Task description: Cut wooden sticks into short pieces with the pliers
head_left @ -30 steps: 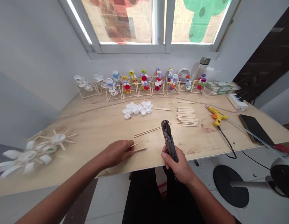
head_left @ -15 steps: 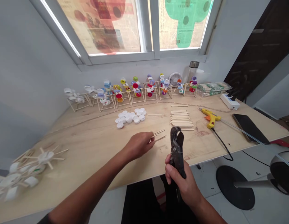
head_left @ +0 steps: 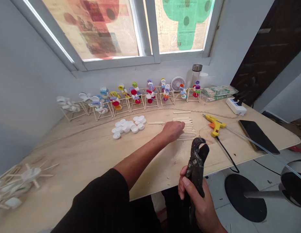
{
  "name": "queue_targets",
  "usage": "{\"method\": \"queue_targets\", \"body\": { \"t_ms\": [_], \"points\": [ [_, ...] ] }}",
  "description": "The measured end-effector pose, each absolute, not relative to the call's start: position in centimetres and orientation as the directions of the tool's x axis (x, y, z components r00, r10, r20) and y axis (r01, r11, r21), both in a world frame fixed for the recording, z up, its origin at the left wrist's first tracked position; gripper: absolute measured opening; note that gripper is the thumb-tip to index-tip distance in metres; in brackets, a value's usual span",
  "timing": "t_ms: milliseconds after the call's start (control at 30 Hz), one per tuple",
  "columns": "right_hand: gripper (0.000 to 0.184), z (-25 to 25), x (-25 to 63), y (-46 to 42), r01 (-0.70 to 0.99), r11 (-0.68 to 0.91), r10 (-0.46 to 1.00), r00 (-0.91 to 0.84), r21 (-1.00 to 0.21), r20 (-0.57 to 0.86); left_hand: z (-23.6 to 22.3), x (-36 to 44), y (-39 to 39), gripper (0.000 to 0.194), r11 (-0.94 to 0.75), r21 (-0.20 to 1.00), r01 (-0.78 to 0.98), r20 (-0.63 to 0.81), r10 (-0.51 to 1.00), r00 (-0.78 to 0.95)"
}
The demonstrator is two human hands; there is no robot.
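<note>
My left hand (head_left: 174,131) is over the left part of a row of thin wooden sticks (head_left: 189,132), its fingers closed down on them. The fingertips and what lies under them are hidden. In my right hand (head_left: 195,191), near the table's front edge, is a black pipe cutter (head_left: 196,161), held upright by its handles. Its curved jaw and blade stand apart at the top with nothing visible between them. One stick (head_left: 156,123) lies alone left of the row, and another (head_left: 182,112) lies behind it. A heap of white bottle caps (head_left: 127,125) is farther left.
Small stick-and-cap wheels on frames (head_left: 116,105) line the back wall. A yellow glue gun (head_left: 215,124), phone (head_left: 258,136) and power strip (head_left: 236,106) are at the right. Blurred stick-and-cap wheels (head_left: 31,174) lie at the left. Bagged sticks (head_left: 218,93) sit behind.
My left hand has moved right and away from me, from the open tabletop to the stick row, with the sticks it held no longer visible. The pipe cutter has shifted right and down in view.
</note>
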State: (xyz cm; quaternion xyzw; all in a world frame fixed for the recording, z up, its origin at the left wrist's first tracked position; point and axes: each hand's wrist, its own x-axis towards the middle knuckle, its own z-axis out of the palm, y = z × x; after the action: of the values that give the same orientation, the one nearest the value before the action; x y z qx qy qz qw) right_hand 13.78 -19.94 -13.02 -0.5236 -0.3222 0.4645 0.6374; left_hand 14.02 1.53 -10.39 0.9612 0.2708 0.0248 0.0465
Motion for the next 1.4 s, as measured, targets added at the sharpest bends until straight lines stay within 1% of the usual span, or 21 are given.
{"method": "queue_targets", "body": {
  "t_ms": [133, 267, 300, 367, 467, 567, 700, 867, 1000, 1267, 1333, 1400],
  "points": [
    [0.024, -12.9, 14.0, -19.9, -0.264, 0.022, 0.929, 0.361, -0.964, -0.078, -10.5, 12.0, 1.4, 0.020, -0.809, 0.145, 0.570, 0.092, 0.585, 0.806],
    [0.021, -12.8, 14.0, -19.6, -0.260, 0.025, 0.937, 0.342, -0.965, -0.068, -10.6, 6.6, 1.4, 0.023, -0.751, 0.186, 0.633, 0.124, 0.657, 0.744],
    [0.020, -12.8, 13.9, -19.5, -0.260, 0.026, 0.939, 0.337, -0.965, -0.065, -10.7, 5.0, 1.4, 0.023, -0.734, 0.202, 0.649, 0.125, 0.676, 0.726],
    [0.019, -12.9, 13.6, -19.3, -0.255, 0.034, 0.941, 0.333, -0.966, -0.055, -11.0, 1.7, 1.3, 0.023, -0.667, 0.276, 0.692, 0.123, 0.739, 0.663],
    [0.019, -13.2, 13.1, -19.0, -0.240, 0.033, 0.941, 0.336, -0.970, -0.051, -11.5, -2.4, 0.9, 0.020, -0.588, 0.304, 0.750, 0.073, 0.799, 0.597],
    [0.019, -13.2, 12.5, -18.7, -0.213, 0.023, 0.942, 0.331, -0.977, -0.050, -12.0, -4.6, 0.2, 0.014, -0.564, 0.301, 0.769, -0.004, 0.806, 0.593],
    [0.020, -13.1, 11.5, -18.4, -0.168, 0.010, 0.947, 0.319, -0.986, -0.045, -12.5, -5.2, 0.1, 0.011, -0.573, 0.300, 0.762, -0.046, 0.790, 0.612],
    [0.020, -12.8, 10.8, -18.4, -0.128, -0.016, 0.948, 0.313, -0.992, -0.055, -12.8, -5.2, 1.3, 0.004, -0.558, 0.359, 0.748, -0.074, 0.782, 0.619],
    [0.019, -12.7, 10.5, -18.5, -0.105, -0.011, 0.951, 0.307, -0.994, -0.043, -12.9, -5.2, 1.9, 0.005, -0.542, 0.416, 0.730, -0.090, 0.775, 0.626],
    [0.019, -13.0, 10.0, -18.7, -0.114, -0.012, 0.946, 0.321, -0.993, -0.048, -12.4, -6.6, 1.8, 0.011, -0.498, 0.520, 0.694, -0.034, 0.800, 0.599],
    [0.020, -13.1, 9.9, -18.8, -0.115, -0.010, 0.944, 0.326, -0.993, -0.048, -12.0, -7.4, 1.4, 0.014, -0.470, 0.580, 0.666, 0.004, 0.819, 0.574],
    [0.020, -13.2, 9.8, -18.8, -0.117, -0.009, 0.945, 0.324, -0.993, -0.047, -11.6, -8.1, 0.5, 0.017, -0.391, 0.719, 0.574, 0.046, 0.852, 0.522]
  ]
}}
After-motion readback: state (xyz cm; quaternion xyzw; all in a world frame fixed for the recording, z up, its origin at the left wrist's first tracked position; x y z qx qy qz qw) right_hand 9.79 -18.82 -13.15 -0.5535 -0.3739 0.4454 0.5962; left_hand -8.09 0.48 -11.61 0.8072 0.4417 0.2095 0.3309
